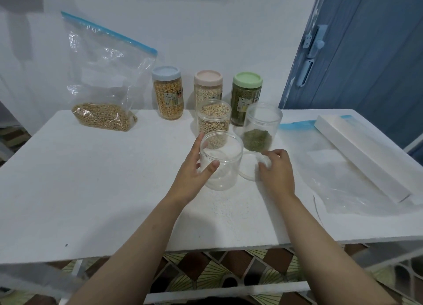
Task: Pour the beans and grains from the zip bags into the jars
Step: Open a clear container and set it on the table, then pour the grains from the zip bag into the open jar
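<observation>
Clear plastic jar [221,160]: empty, lidless, upright on white table [91,178].
Left hand [194,174]: thumb and fingers wrapped round jar's side.
Right hand [275,169]: just right of jar, fingers curled on clear lid [254,165].
Bean bag [103,91]: far beyond left hand, leaning at wall.

A home pantry corner: lidded jars [168,94] of grains, tiled floor [212,272], blue door [366,52].
</observation>
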`<state>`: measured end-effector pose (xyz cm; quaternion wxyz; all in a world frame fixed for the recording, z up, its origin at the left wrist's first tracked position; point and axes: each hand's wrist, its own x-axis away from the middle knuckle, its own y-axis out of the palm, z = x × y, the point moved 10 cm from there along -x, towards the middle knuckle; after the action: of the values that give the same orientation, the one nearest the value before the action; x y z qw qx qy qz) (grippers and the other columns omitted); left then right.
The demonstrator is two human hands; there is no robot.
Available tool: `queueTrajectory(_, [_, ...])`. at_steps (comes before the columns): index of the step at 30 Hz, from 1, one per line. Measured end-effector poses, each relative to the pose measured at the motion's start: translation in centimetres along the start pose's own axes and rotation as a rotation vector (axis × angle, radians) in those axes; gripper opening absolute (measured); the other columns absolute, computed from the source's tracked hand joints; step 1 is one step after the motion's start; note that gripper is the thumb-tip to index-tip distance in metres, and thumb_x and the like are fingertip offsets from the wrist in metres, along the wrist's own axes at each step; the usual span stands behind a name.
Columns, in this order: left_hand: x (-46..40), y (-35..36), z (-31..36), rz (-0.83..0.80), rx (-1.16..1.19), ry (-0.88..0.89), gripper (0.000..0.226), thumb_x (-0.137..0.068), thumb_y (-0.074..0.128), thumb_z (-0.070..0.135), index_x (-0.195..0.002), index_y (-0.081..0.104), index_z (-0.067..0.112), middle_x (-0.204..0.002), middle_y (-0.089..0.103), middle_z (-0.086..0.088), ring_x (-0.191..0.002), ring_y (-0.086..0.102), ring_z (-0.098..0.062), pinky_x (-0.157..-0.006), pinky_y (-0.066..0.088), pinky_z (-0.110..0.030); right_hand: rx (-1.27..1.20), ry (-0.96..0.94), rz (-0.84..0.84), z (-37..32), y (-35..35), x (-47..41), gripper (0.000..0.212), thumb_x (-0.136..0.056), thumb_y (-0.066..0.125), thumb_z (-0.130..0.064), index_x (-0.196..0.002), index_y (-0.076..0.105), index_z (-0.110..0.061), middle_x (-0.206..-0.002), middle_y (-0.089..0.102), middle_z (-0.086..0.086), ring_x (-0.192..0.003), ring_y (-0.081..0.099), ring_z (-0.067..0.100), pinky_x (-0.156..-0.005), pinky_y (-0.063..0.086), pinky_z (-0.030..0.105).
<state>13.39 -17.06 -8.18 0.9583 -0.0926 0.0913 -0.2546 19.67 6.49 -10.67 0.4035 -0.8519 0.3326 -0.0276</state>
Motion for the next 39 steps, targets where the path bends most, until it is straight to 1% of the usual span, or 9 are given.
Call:
queueTrajectory(6, [0.4, -1.8, 2.1, 0.217, -0.148, 0.16, 0.063, -0.091, 0.055, 0.058, -0.146, 0.025, 0.054, -0.154, 0.028, 0.022, -0.143, 0.027, 0.0, -0.12, 0.029, -0.043, -0.323, -0.164, 0.23, -6.3, -4.7, 2.5, 0.028, -0.095, 0.06, -0.015, -0.122, 0.066, -0.022, -0.107, 0.061, -0.006, -0.089, 0.057, 0.006, -0.075, 0.046, 0.018])
queueTrajectory(8, [0.3, -2.7, 3.7, 0.288, -0.155, 0.205, 0.057, -0.095, 0.054, 0.052, -0.147, 0.03, 0.047, -0.153, 0.03, 0.019, -0.142, 0.029, 0.0, -0.119, 0.031, -0.042, -0.379, -0.237, 0.254, -9.4, -5.6, 3.1, 0.025, -0.095, 0.06, -0.013, -0.118, 0.067, -0.022, -0.103, 0.062, -0.009, -0.089, 0.057, 0.002, -0.076, 0.05, 0.019])
queueTrajectory(15, [-1.1, -9.3, 8.8, 0.423, -0.068, 0.28, 0.048, -0.102, 0.052, 0.034, -0.147, 0.037, 0.036, -0.149, 0.039, 0.015, -0.137, 0.035, 0.004, -0.117, 0.033, -0.032, -0.532, -0.341, 0.149, -20.1, -4.5, 1.3, 0.024, -0.097, 0.056, -0.015, -0.117, 0.066, -0.023, -0.105, 0.064, -0.009, -0.091, 0.058, 0.006, -0.078, 0.049, 0.019])
queueTrajectory(19, [-1.9, -16.7, 8.9, 0.558, -0.08, 0.307, 0.043, -0.102, 0.051, 0.033, -0.144, 0.04, 0.036, -0.144, 0.041, 0.02, -0.136, 0.037, 0.0, -0.115, 0.035, -0.037, -0.596, -0.423, 0.096, -27.2, -1.1, -0.3, 0.021, -0.098, 0.054, -0.013, -0.116, 0.065, -0.017, -0.104, 0.063, -0.009, -0.091, 0.057, 0.005, -0.08, 0.047, 0.02])
queueTrajectory(25, [-4.4, -28.0, 6.7, 0.707, -0.102, 0.266, 0.042, -0.103, 0.051, 0.027, -0.144, 0.041, 0.032, -0.144, 0.042, 0.013, -0.135, 0.038, -0.001, -0.116, 0.035, -0.036, -0.717, -0.323, -0.011, -35.4, 8.1, -3.4, 0.02, -0.101, 0.048, -0.014, -0.117, 0.058, -0.019, -0.095, 0.058, -0.008, -0.074, 0.052, 0.0, -0.072, 0.043, 0.017])
queueTrajectory(27, [-5.8, -31.3, 5.5, 0.712, -0.143, 0.243, 0.044, -0.103, 0.05, 0.026, -0.146, 0.04, 0.028, -0.144, 0.041, 0.009, -0.136, 0.038, -0.007, -0.116, 0.033, -0.035, -0.711, -0.28, -0.019, -37.3, 11.7, -4.5, 0.022, -0.101, 0.047, -0.017, -0.121, 0.055, -0.019, -0.104, 0.058, -0.003, -0.082, 0.054, 0.001, -0.079, 0.046, 0.018])
queueTrajectory(29, [-7.6, -34.4, 4.0, 0.711, -0.218, 0.199, 0.047, -0.103, 0.049, 0.028, -0.149, 0.037, 0.026, -0.149, 0.037, 0.003, -0.139, 0.035, -0.013, -0.118, 0.03, -0.037, -0.696, -0.201, -0.031, -38.5, 15.5, -5.9, 0.028, -0.101, 0.046, -0.021, -0.129, 0.051, -0.018, -0.117, 0.056, 0.004, -0.103, 0.056, 0.013, -0.095, 0.048, 0.033])
queueTrajectory(32, [-10.7, -38.5, 1.5, 0.693, -0.286, 0.116, 0.053, -0.103, 0.048, 0.033, -0.152, 0.031, 0.026, -0.156, 0.03, -0.002, -0.144, 0.027, -0.021, -0.12, 0.024, -0.043, -0.638, -0.051, -0.081, -39.3, 20.7, -7.8, 0.044, -0.104, 0.044, -0.027, -0.146, 0.038, -0.017, -0.14, 0.046, 0.013, -0.128, 0.047, 0.027, -0.109, 0.038, 0.038])
queueTrajectory(39, [-17.5, -44.0, -4.7, 0.527, -0.342, -0.12, 0.074, -0.1, 0.053, 0.04, -0.158, 0.008, 0.028, -0.163, 0.011, -0.012, -0.15, 0.014, -0.031, -0.119, 0.017, -0.042, -0.563, 0.192, -0.144, -38.2, 28.5, -10.7, 0.064, -0.102, 0.046, -0.039, -0.157, 0.012, -0.034, -0.156, 0.027, 0.019, -0.14, 0.034, 0.04, -0.112, 0.033, 0.048])
